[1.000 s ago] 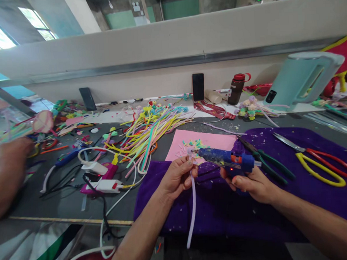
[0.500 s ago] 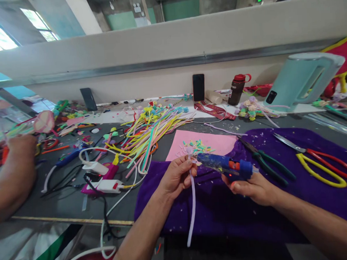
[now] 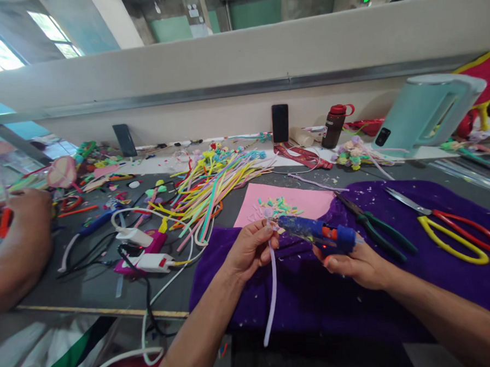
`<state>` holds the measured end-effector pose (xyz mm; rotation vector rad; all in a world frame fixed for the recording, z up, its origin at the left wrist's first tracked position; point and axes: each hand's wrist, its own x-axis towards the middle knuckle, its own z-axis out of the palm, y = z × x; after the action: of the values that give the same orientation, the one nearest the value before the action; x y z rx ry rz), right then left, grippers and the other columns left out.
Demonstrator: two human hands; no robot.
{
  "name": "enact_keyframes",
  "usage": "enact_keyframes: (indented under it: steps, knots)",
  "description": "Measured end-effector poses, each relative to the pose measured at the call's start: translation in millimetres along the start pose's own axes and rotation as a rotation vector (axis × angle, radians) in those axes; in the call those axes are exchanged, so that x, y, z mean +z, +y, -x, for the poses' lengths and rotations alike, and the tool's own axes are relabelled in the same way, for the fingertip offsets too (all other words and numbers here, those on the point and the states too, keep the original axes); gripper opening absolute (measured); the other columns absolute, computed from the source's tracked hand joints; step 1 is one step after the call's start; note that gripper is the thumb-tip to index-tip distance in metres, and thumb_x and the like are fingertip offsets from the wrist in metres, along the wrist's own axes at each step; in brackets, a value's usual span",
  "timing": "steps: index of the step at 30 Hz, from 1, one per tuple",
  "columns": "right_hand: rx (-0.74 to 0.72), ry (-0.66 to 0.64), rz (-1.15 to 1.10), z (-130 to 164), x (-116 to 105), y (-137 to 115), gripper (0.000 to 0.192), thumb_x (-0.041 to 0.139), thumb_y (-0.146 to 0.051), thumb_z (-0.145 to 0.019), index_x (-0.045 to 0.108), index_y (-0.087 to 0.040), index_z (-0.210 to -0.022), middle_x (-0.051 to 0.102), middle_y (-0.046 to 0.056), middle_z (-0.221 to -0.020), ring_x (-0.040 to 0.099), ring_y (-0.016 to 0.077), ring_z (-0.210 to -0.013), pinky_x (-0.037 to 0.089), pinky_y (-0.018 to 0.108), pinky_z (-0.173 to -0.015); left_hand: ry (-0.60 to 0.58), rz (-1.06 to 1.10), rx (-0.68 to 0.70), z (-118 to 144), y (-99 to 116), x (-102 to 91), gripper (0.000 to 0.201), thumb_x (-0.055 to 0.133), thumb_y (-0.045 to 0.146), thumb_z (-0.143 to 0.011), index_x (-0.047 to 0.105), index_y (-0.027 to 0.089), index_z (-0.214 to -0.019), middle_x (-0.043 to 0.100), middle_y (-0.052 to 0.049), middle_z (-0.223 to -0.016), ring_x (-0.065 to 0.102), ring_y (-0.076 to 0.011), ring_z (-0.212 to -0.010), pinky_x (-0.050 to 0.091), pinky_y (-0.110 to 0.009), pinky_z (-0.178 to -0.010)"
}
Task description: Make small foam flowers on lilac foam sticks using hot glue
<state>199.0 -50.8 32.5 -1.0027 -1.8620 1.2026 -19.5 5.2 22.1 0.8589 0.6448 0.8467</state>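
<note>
My left hand [image 3: 252, 248] pinches a pale lilac pipe cleaner [image 3: 272, 294], whose stem hangs down below the fingers. A small lilac tuft shows above the fingertips; its exact shape is too small to tell. My right hand [image 3: 351, 265] is wrapped round a blue glue gun [image 3: 305, 228] with an orange part and a small red light. The gun's nozzle points left and meets the lilac piece at my left fingertips; whether it touches I cannot tell. Behind the hands, a pink sheet [image 3: 311, 197] carries many short yellow, green and pink cut bits [image 3: 279, 206].
Green-handled pliers [image 3: 385, 231] and red-and-yellow scissors [image 3: 448, 225] lie on the purple cloth [image 3: 370, 314]. Left are a pipe cleaner bundle [image 3: 212, 188], a power strip [image 3: 150, 248] with cables, and a co-worker's arm [image 3: 26, 249]. A kettle [image 3: 426, 114] and bottle [image 3: 335, 126] stand behind.
My hands and the glue gun stay nearly in place, with only a very slight shift at the nozzle. At the left, the co-worker's hand and the orange thing near it have moved slightly.
</note>
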Motion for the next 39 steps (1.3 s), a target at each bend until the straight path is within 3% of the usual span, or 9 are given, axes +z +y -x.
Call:
enact_keyframes:
  steps: [39]
  knots:
    - [0.018, -0.006, -0.009, 0.7, -3.1, 2.7, 0.039, 0.048, -0.052, -0.080, 0.049, -0.015, -0.068, 0.040, -0.002, -0.057, 0.038, 0.0088, -0.050, 0.034, 0.021, -0.046, 0.009, -0.046, -0.001, 1.1, 0.7, -0.1, 0.021, 0.063, 0.030, -0.074, 0.055, 0.012, -0.067, 0.056, 0.002, -0.053, 0.036, -0.0004, -0.028, 0.021, -0.012, -0.027]
